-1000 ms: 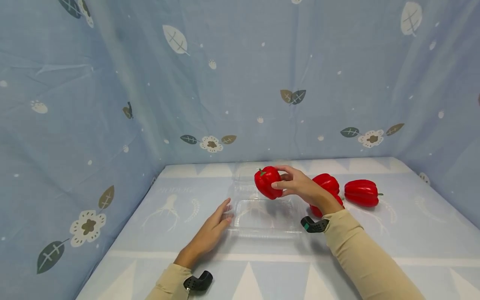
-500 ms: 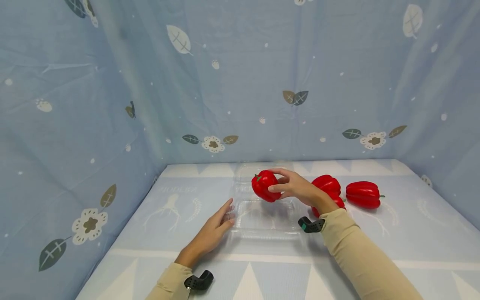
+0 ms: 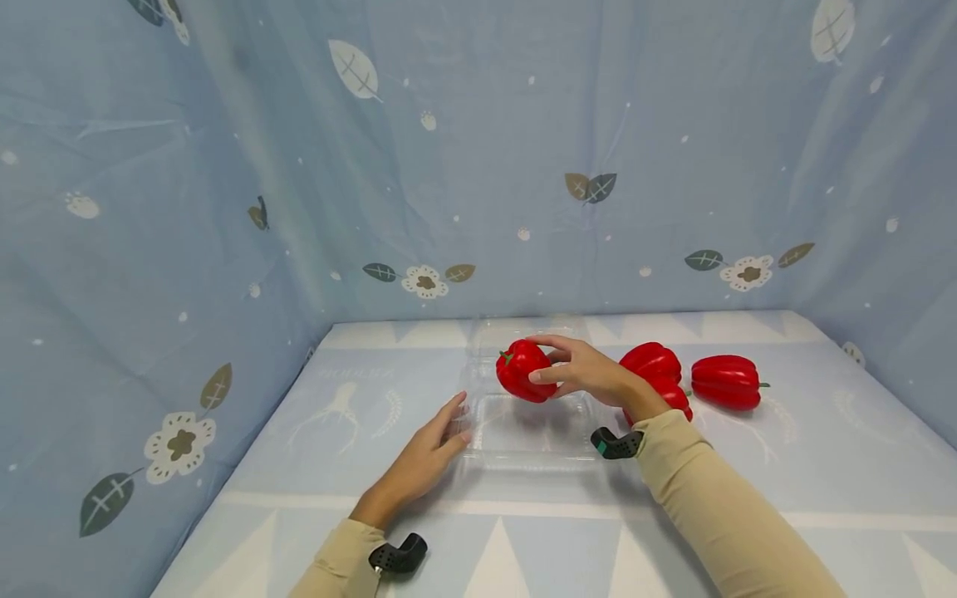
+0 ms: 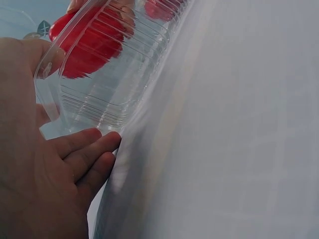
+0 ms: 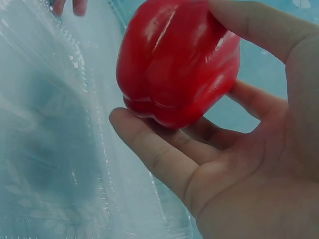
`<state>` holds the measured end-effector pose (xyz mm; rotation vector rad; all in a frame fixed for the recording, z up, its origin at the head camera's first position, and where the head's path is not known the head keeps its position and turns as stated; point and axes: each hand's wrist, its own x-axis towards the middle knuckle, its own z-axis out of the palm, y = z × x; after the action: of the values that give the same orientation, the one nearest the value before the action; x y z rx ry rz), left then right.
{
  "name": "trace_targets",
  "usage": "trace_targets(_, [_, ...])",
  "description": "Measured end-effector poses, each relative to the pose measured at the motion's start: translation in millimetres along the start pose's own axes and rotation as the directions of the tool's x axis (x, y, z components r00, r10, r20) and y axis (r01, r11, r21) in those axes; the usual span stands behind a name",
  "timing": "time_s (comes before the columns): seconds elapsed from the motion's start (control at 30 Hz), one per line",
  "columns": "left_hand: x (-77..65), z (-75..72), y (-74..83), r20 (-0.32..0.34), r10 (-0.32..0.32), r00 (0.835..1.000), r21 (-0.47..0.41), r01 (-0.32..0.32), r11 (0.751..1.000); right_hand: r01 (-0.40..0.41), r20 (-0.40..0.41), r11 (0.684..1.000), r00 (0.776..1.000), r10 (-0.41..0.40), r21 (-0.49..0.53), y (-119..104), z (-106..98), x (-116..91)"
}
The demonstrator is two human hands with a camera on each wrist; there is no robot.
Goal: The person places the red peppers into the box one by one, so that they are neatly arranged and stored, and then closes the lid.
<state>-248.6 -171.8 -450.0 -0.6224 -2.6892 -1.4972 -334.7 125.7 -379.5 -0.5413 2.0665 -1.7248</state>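
Observation:
My right hand (image 3: 586, 370) grips a red bell pepper (image 3: 517, 371) with a green stem, thumb on one side and fingertips on the other. In the right wrist view the bell pepper (image 5: 174, 64) hangs over a clear plastic clamshell box (image 5: 55, 164). This clamshell box (image 3: 534, 454) lies on the table with its lid (image 3: 489, 335) folded back to the far side. At the box's left side is my left hand (image 3: 419, 461), with fairly straight fingers. In the left wrist view the left-hand fingers (image 4: 89, 154) touch the box's end wall, with the thumb at its rim.
Two red bell peppers (image 3: 649, 360) lie close together right of the box, partly hidden behind my right forearm. Another bell pepper (image 3: 727, 382) lies further right on its side. Patterned blue curtain (image 3: 478, 166) walls in the back and sides of the table (image 3: 329, 473).
My right hand has carried the bell pepper slightly left and a little lower over the box. The left hand stays at the box's left side.

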Motion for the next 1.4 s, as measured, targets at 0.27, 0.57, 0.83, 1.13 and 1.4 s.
trace_targets(0.27, [-0.5,-0.4,1.4,0.001,-0.019,1.000,-0.005,0.019,1.000,-0.010,-0.005,1.000,1.000,0.010,0.011,-1.1,4.2,1.7])
trace_targets(0.57, [0.1,1.0,0.0,0.012,-0.010,1.000,0.004,0.010,1.000,-0.025,-0.024,0.996,0.999,0.023,-0.085,-4.0,10.4,5.1])
trace_targets(0.83, [0.5,0.1,0.4,0.028,-0.011,1.000,0.034,0.010,0.999,-0.042,0.014,0.987,0.999,0.045,-0.155,-3.7,15.8,7.5])
trace_targets(1.13, [1.1,-2.1,2.6,0.037,-0.010,0.999,0.029,0.009,1.000,-0.066,0.008,0.984,0.998,0.068,-0.164,-3.3,21.0,12.4])
trace_targets(1.4, [-1.4,-1.6,2.7,0.033,-0.009,0.999,0.036,0.008,0.999,-0.069,0.009,0.971,0.997,0.074,-0.230,-2.0,25.7,18.2])
